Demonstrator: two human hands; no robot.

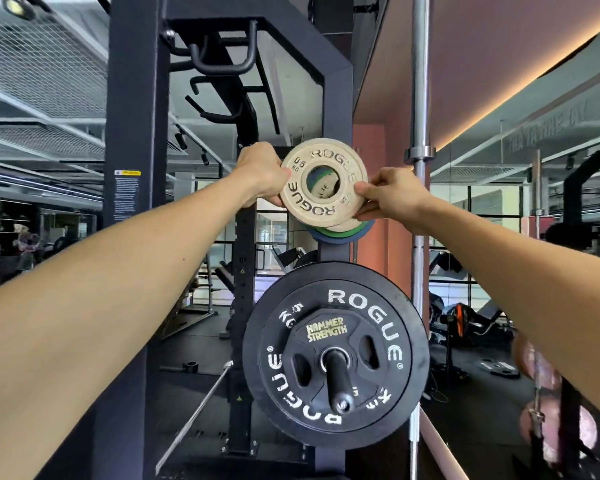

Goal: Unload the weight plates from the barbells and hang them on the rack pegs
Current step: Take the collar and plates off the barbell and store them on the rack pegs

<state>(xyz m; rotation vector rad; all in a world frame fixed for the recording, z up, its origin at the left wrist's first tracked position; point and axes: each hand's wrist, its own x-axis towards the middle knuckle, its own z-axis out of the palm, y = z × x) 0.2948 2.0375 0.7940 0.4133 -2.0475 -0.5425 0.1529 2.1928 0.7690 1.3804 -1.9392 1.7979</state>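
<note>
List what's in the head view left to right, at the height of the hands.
Black rack upright → left hand → white Rogue change plate → right hand → upright silver barbell.

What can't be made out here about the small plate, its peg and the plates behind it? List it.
- Upper peg: head view, hidden by the white plate and the plates behind.
- Whether the white plate is already on that peg: unclear.
- Green plate and blue plate: only lower edges show, markings covered.
- Fingertips of left hand and right hand: partly behind the plate's rim.
</note>
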